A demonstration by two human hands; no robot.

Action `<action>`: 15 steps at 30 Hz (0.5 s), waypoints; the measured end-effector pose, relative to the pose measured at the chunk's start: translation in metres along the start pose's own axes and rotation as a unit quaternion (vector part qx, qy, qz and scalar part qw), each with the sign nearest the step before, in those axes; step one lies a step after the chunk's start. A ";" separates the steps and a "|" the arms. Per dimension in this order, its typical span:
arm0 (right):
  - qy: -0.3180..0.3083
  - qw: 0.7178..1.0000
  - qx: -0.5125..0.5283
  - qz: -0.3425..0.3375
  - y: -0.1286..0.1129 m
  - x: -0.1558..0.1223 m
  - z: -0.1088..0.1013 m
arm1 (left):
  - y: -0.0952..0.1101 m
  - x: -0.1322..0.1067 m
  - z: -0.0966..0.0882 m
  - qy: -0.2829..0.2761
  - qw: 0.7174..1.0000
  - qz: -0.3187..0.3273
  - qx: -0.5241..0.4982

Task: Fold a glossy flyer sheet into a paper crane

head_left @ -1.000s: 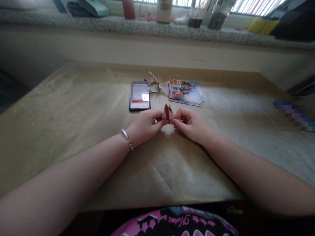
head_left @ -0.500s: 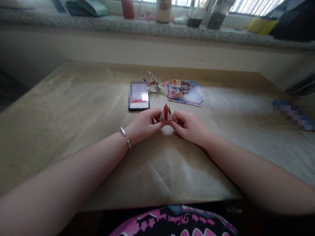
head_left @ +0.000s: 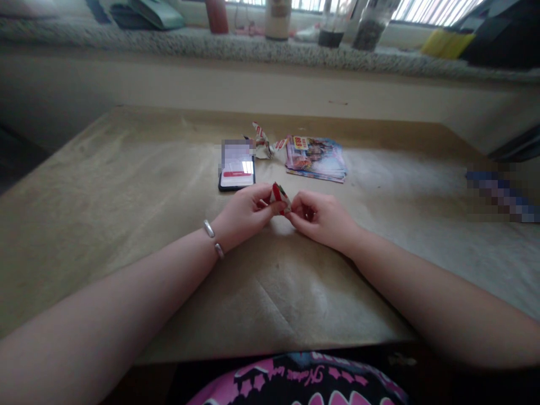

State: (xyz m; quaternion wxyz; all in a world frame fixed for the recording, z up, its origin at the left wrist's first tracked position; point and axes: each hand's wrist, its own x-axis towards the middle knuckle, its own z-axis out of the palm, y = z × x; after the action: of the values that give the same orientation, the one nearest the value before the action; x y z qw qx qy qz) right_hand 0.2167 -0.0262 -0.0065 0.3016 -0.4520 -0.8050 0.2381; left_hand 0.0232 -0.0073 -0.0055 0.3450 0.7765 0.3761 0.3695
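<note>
Between both hands' fingers [head_left: 300, 212] — a folded red-and-white paper [head_left: 280, 198], pinched.

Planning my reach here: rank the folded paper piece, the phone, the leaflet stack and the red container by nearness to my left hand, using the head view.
From the left hand, nearest first:
1. Folded paper piece: in its fingertips, to its right.
2. Phone: on the table, just ahead.
3. Leaflet stack: on the table, ahead and to the right.
4. Red container: on the granite ledge, far ahead beyond the table.
</note>
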 end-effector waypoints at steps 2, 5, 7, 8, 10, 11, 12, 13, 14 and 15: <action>0.001 1.000 0.005 0.012 0.000 0.000 0.000 | 0.001 0.000 0.000 0.009 1.000 -0.006 -0.006; 0.004 1.000 -0.006 0.024 -0.001 0.000 0.000 | 0.001 -0.001 0.000 0.028 0.999 -0.014 -0.031; 0.003 1.000 -0.013 0.025 -0.001 0.000 0.000 | 0.000 -0.001 0.000 0.037 0.999 -0.014 -0.034; 0.002 1.000 -0.015 0.024 -0.001 0.000 0.000 | 0.000 -0.001 0.000 0.041 0.999 -0.014 -0.031; 0.000 1.000 -0.015 0.021 -0.002 0.000 0.000 | -0.002 0.000 -0.001 0.049 0.998 -0.012 -0.033; 0.003 1.000 -0.011 0.020 -0.002 0.000 0.000 | -0.002 0.000 -0.001 0.052 0.998 -0.013 -0.040; 0.010 1.000 -0.005 0.019 -0.002 0.000 0.000 | -0.003 0.001 -0.001 0.053 0.997 -0.015 -0.051; 0.019 1.000 0.001 0.018 -0.001 0.000 0.000 | -0.003 0.002 -0.001 0.050 0.997 -0.020 -0.063; 0.030 0.999 0.006 0.017 -0.001 0.000 0.000 | -0.003 0.002 -0.001 0.047 0.996 -0.026 -0.075; 0.043 0.999 0.010 0.015 0.000 0.000 0.000 | -0.003 0.002 0.000 0.043 0.995 -0.033 -0.088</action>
State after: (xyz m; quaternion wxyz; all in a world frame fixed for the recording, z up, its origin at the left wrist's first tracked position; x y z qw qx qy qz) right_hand 0.2170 -0.0263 -0.0062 0.3368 -0.4711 -0.7819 0.2309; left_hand 0.0228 -0.0036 -0.0072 0.4071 0.7137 0.3820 0.4229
